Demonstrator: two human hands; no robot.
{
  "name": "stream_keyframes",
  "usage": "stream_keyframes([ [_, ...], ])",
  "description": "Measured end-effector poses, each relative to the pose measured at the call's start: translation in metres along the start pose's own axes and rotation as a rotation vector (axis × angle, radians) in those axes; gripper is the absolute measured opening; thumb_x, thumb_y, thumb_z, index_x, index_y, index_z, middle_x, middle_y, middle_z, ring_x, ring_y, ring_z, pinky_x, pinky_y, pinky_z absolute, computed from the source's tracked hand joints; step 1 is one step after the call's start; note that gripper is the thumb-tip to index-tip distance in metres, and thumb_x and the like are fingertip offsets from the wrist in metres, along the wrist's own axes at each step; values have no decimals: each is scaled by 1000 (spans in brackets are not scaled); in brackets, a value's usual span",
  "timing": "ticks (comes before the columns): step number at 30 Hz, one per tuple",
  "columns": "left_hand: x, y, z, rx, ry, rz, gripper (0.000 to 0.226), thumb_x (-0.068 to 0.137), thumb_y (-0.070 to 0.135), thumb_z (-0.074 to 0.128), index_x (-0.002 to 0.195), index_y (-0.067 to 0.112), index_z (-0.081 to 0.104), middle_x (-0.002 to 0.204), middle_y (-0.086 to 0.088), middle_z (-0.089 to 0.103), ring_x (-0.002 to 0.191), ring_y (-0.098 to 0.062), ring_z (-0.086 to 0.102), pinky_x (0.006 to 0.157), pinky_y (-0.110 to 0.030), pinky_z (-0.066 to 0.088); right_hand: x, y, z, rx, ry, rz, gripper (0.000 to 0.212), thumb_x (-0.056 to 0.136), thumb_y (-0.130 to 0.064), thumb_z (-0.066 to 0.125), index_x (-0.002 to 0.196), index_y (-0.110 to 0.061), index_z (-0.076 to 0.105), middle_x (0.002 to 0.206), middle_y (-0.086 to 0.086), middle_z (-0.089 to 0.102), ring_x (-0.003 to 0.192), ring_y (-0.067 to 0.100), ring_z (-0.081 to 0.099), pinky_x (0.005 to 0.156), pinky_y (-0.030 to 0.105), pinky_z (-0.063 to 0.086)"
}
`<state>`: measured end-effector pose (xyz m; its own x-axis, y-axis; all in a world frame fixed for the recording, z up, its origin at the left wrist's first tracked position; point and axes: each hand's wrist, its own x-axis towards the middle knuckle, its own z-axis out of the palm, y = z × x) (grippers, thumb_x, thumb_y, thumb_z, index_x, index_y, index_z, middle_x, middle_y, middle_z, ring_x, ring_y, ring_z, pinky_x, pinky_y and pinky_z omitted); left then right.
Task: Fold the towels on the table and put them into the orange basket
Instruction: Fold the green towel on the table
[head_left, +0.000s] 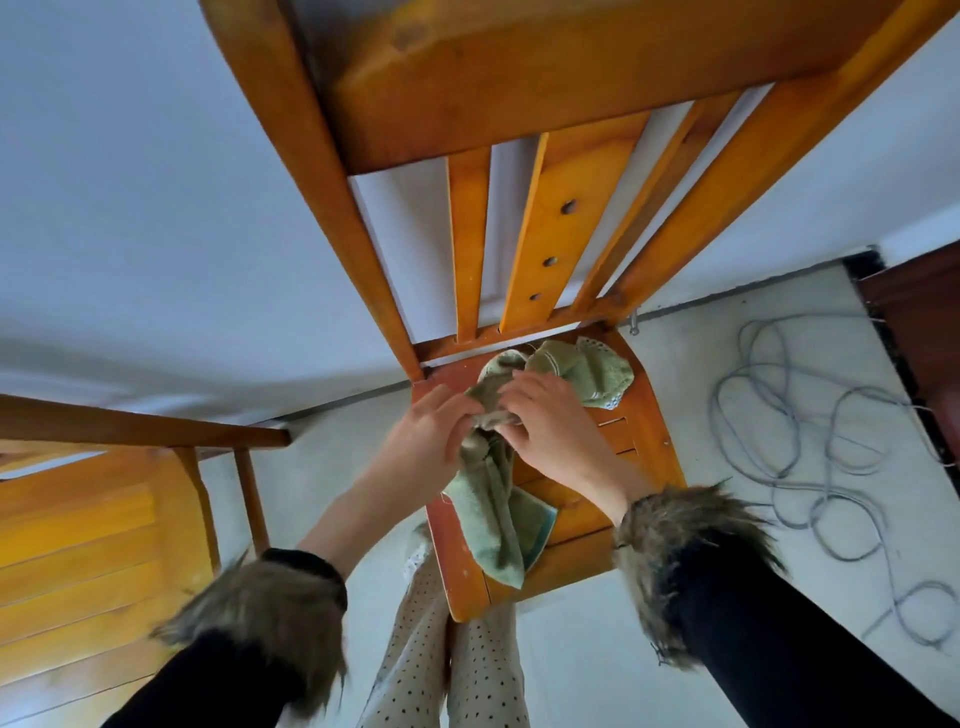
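- Two hands work one green towel (493, 499) in the head view: the left hand (423, 434) and the right hand (553, 426) meet over the seat of a wooden chair (644, 431), each with fingers curled into the bunched cloth at its middle.
- Both grips pinch the same crumpled knot of fabric, the hands almost touching each other; no finger lies straight or free.
- From that knot one end of the towel spreads toward the chair back, and the other hangs down over the seat's front edge, near the person's dotted trouser legs (415, 649).
- No orange basket shows in this view, and no table can be told for sure; a second wooden seat (78, 545) stands to the left, and a grey cable (810, 447) lies looped on the floor to the right.
- Judging by the bunching, the step in hand is gathering or picking up the towel, with folding not yet begun.
- To do it well, the person would likely do better to let go of the middle and find two neighbouring corners, one in each hand, so the cloth hangs flat instead of twisted.
- Lifting clear of the seat before shaking it out should keep the hanging end from dragging over the chair's edge.
- A flat surface seems needed for neat creases; the slatted seat looks narrow for that.
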<state>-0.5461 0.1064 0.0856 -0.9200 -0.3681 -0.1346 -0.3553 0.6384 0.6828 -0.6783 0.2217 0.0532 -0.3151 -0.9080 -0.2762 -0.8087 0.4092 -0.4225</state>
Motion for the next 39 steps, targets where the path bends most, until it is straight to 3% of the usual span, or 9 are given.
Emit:
stream_keyframes([
  [4,-7,14,-27,-81,83,-98,15,93,3,48,98,1,62,92,-3,56,75,-14,51,64,-5,36,-20,-6,-29,0,187,90,22,87,-28,62,83,-7,63,81,7,64,86,26,57,90,40,45],
  [12,-28,62,-81,-260,34,-235,8,95,19,48,92,19,56,81,6,60,75,-10,55,59,-8,39,-58,-35,-92,127,259,185,21,87,-32,62,95,-13,63,91,0,67,84,14,62,73,28,55],
  [16,-44,94,-118,-264,57,-182,18,96,19,46,81,26,52,70,11,54,60,0,49,56,-12,36,-76,-56,-130,239,329,200,30,85,-38,62,86,-9,65,75,2,67,67,15,63,62,33,54],
  [20,-67,125,-158,-114,73,-131,9,92,20,53,85,24,54,80,10,57,71,-2,51,61,-9,36,-89,-86,-175,272,424,122,26,86,-30,63,78,-6,64,66,3,60,60,18,56,57,35,46],
  [24,-101,146,-195,23,329,-170,8,91,15,54,86,20,58,87,5,57,83,-14,53,71,-21,35,-95,-124,-213,264,439,-38,16,90,-21,59,85,-7,63,78,0,53,71,16,52,64,27,38],
  [30,-191,181,-246,142,787,-243,11,92,11,52,95,11,62,91,1,56,79,-13,51,70,-22,38,-112,-188,-249,231,390,-258,18,96,-16,49,105,-9,63,97,-4,48,87,12,49,77,21,36],
  [34,-259,203,-269,186,1001,-320,15,94,9,48,100,7,63,97,4,51,85,-11,49,66,-10,36,-127,-248,-260,251,381,-363,15,92,-25,56,94,-12,60,78,-3,56,68,11,51,61,22,38],
  [36,-296,210,-280,196,1102,-372,16,95,8,47,97,8,62,100,3,48,89,-12,47,69,-13,34,-136,-280,-258,247,385,-415,23,90,-34,57,82,-13,54,60,-4,51,52,9,44,51,23,32],
  [39,-356,212,-292,208,1209,-456,16,95,8,45,89,14,59,102,1,46,89,-14,46,73,-16,33,-147,-330,-250,291,392,-532,31,88,-36,60,72,-11,49,52,-6,42,48,9,39,49,23,30],
])
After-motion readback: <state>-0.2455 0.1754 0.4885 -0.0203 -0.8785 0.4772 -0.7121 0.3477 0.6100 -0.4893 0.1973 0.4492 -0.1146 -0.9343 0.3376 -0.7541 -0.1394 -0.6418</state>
